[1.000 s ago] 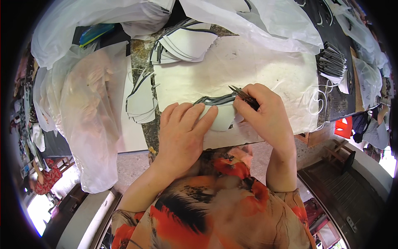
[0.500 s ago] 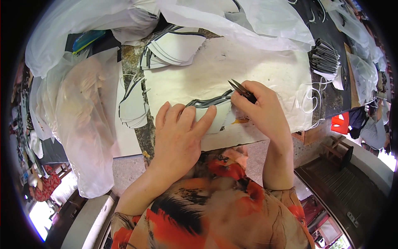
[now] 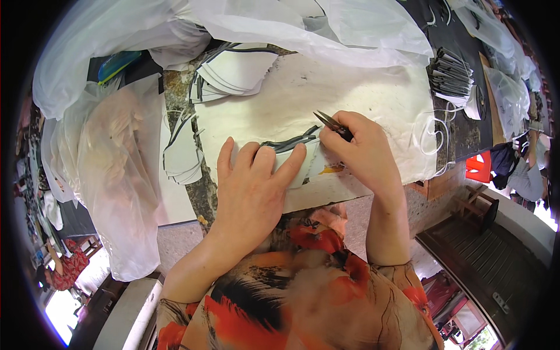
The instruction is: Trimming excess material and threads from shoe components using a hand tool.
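My left hand lies flat with fingers spread, pressing on a small stack of white curved pieces on the table. Black trim runs along the far edge of that stack. My right hand is closed round a pair of small dark snips, their pointed blades aimed up and left. Its fingertips sit close to the right end of the black trim; whether they also pinch the trim, I cannot make out.
A pale sheet covers the worktop. More black-edged white pieces lie in a fanned stack at the far left and another pile nearer. Clear plastic bags drape the left and back. White cord and a bundled stack are at right.
The whole view has shifted slightly, the table things now sitting a little further left. Both hands keep nearly the same pose, and the snips stay in my right hand.
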The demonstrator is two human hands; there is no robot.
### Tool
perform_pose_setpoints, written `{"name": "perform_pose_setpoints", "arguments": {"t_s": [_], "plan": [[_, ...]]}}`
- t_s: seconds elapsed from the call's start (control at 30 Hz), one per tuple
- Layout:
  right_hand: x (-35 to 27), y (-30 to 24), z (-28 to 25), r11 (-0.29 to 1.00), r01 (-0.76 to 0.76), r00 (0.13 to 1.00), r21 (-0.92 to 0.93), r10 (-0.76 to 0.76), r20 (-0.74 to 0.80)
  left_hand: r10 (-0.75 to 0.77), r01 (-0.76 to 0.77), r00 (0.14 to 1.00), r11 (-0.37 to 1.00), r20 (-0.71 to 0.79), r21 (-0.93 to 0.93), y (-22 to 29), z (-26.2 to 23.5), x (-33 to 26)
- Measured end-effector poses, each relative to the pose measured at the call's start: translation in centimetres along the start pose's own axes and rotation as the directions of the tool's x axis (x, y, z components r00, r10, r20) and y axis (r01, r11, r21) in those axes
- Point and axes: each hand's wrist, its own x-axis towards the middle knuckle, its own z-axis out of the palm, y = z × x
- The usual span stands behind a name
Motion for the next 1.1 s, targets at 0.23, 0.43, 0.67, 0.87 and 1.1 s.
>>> {"name": "perform_pose_setpoints", "arguments": {"t_s": [0.23,0.43,0.67,0.87,1.1], "plan": [[-0.2,-0.1,0.2,0.999,0.008,1.000,-0.049,-0.009,-0.021,0.001,0.000,1.000,0.999,-0.014,0.040,0.3,0.3,0.2],[-0.3,-0.3,0.5,0.993,0.017,0.998,-0.121,-0.024,-0.053,0.008,-0.007,1.000,0.999,-0.024,0.048,0.5,0.4,0.3],[-1.2,-0.4,1.6,0.968,0.038,0.992,-0.247,-0.067,-0.108,-0.024,0.023,0.998,1.000,-0.066,-0.010,0.5,1.9,-0.3],[-1.9,-0.1,0.3,0.980,-0.072,0.997,0.187,0.073,0.001,-0.107,0.079,0.962,0.990,-0.252,-0.117,-0.2,4.1,-1.9],[-2.9,-0.3,0.4,0.917,-0.049,0.999,0.395,0.043,0.024,-0.128,0.053,0.927,0.975,-0.353,-0.214,-0.6,5.2,-2.5]]}}
